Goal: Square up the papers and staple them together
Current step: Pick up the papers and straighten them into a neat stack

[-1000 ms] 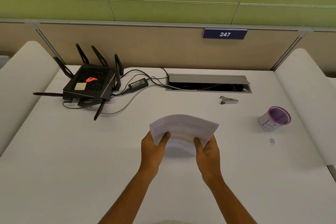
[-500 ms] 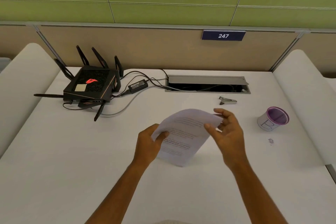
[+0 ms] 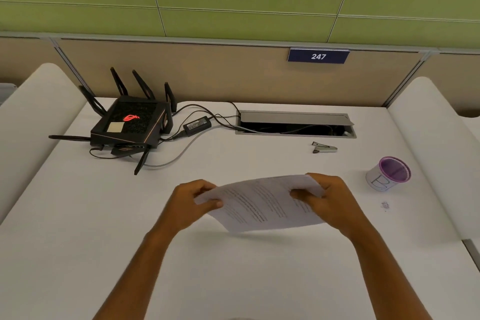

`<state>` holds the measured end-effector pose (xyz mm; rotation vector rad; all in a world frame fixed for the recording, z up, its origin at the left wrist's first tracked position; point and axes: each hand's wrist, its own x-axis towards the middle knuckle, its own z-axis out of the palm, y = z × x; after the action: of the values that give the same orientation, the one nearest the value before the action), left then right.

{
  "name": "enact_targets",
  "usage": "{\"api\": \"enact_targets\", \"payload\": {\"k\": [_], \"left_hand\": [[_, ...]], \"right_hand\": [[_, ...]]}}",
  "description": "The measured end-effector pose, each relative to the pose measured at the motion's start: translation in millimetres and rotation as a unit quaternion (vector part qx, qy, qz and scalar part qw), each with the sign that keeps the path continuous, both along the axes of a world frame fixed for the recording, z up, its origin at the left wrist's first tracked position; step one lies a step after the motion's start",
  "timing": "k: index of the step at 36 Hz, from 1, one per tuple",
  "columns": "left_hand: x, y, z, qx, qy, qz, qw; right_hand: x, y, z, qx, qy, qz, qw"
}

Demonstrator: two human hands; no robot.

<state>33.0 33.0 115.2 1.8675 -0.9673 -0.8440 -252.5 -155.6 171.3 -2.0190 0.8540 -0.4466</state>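
Above the white desk, printed papers pinched by left hand and right hand; behind, stapler, purple-rimmed cup, router.

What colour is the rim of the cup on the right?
Purple, on a white cup; head view.

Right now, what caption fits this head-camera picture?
Both hands, left hand and right hand, hold the papers above the desk; the stapler waits.
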Motion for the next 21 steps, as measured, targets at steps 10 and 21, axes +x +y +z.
{"api": "enact_targets", "payload": {"k": [10, 21], "left_hand": [[-9.9, 12.5, -13.4, -0.072, 0.259, 0.12, 0.956], [-34.1, 13.5, -57.5, -0.021, 0.194, 0.203, 0.96]], "right_hand": [[-4.6, 13.6, -23.4, 0.196, -0.123, -0.146, 0.962], [-1.7, 32.8, -97.8, 0.208, -0.092, -0.206, 0.952]]}}
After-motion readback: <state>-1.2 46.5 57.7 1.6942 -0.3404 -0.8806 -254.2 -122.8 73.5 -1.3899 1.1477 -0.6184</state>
